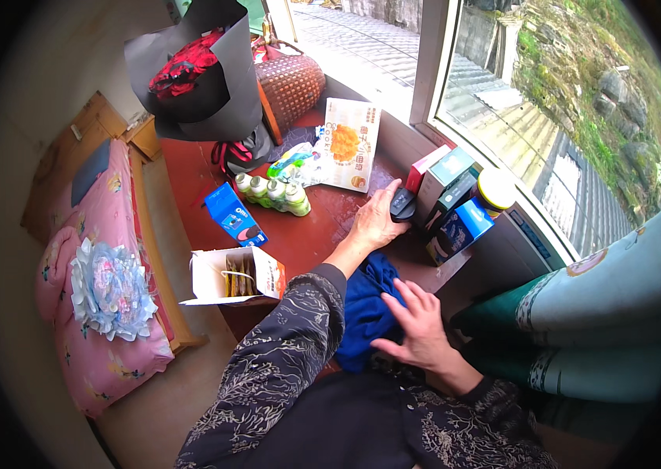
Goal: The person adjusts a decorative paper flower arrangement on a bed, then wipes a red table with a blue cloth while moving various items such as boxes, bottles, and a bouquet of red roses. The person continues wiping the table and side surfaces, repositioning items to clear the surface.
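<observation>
On the red tabletop (299, 242), my left hand (377, 222) reaches forward to a small black lidded container (402, 204). Its fingers are curled around the container's near and left side. The container stands beside a row of upright boxes, close to the window. My right hand (422, 327) hovers nearer to me with its fingers spread and nothing in it. Under and beside it lies a crumpled blue cloth (363, 313) at the table's near edge. Part of the cloth is hidden by my left sleeve.
Right of the container stand a red box (428, 166), a blue box (459, 228) and a yellow-lidded jar (495, 190). Leftward are a cookie box (350, 144), several green-white bottles (272, 194), a blue packet (234, 216), an open carton (209, 280) and a wrapped bouquet (197, 78). A curtain (596, 305) hangs at right.
</observation>
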The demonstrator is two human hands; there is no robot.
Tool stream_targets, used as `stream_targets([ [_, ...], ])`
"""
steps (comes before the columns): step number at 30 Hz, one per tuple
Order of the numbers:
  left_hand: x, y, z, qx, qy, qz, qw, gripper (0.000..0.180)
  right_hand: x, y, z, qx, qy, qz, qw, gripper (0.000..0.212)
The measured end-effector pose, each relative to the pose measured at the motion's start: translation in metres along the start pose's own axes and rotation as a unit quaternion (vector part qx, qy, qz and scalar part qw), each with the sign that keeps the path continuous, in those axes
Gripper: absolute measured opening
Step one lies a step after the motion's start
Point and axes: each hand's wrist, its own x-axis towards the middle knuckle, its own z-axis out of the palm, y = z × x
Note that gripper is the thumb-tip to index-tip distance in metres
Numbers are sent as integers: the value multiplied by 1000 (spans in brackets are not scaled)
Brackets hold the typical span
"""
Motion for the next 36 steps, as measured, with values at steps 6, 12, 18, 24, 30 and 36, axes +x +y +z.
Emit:
stream_targets([
  [6,-50,2,-34,16,210,10,977,79,8,1,77,-64,-102,-25,992,71],
  [12,-101,31,-85,35,343,39,938,75,65,22,103,-102,-16,25,994,64],
  [18,-130,39,-92,26,332,32,942,76,122,43,118,-148,24,147,978,69],
  [24,-118,31,-82,-24,285,-45,957,78,91,50,104,-136,46,60,988,50],
  [30,-78,-12,-70,45,282,-88,954,77,19,33,76,-91,26,-12,995,43],
  [36,-66,-43,-67,63,294,-148,942,83,-12,30,55,-49,33,-48,997,41],
])
